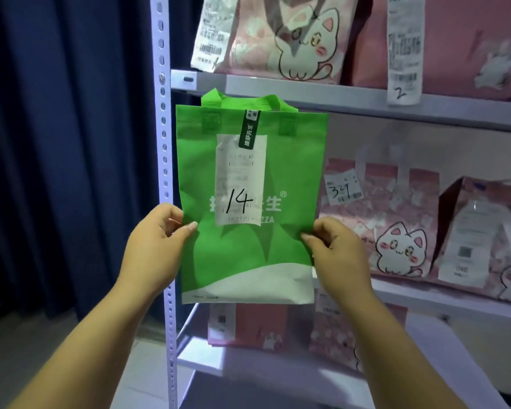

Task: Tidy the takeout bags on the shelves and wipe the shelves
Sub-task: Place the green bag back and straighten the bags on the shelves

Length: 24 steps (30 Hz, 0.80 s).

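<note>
Two hands hold up a green bag (292,172) in the air, in front of the shelves. The left hand (157,240) pinches the bag's left edge between its thumb and curled fingers. The right hand (337,252) pinches the right edge the same way. Both hands grip the bag a little below its middle.

The bag stands straight up and looks flat. It does not sit on any shelf. Its two green handles (242,100) point up and reach the front edge of the upper shelf (366,98). The bottom of the bag is white. A white paper slip (241,178) is stuck on the front, with a big black "14" written on it. A dark green sticker (248,128) runs over the top of the slip.

A pale metal post (164,143) with a row of holes stands just left of the bag. A pink bag with a white cat (292,39) sits on the upper shelf. More pink cat bags (390,225) sit on the middle shelf, to the right of the green bag. Other pink bags (260,326) sit on the lowest shelf, under the green bag. A dark blue curtain (65,143) hangs on the left.
</note>
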Each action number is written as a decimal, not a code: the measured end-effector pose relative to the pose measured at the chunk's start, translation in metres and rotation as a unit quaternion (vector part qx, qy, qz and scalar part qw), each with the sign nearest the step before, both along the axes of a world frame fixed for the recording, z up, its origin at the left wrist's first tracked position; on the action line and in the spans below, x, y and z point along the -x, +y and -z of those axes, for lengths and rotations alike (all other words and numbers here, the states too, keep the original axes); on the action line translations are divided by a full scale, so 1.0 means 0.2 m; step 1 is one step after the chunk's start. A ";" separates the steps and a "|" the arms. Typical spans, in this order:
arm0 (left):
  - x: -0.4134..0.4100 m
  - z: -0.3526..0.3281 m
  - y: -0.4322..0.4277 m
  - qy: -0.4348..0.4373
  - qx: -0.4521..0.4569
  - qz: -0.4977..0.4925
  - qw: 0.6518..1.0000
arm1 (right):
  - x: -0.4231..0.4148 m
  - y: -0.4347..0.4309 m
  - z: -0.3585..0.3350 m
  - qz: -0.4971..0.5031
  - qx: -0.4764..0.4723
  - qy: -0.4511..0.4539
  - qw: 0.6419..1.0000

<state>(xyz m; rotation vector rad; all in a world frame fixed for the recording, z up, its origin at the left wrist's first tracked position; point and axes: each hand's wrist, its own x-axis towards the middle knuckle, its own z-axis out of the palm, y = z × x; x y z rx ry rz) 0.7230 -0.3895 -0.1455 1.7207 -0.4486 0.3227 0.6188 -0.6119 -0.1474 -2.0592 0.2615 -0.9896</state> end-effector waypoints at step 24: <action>-0.60 0.28 -0.39 0.003 -0.020 0.006 1.000 | -0.54 -0.19 0.25 0.149 0.015 0.096 0.984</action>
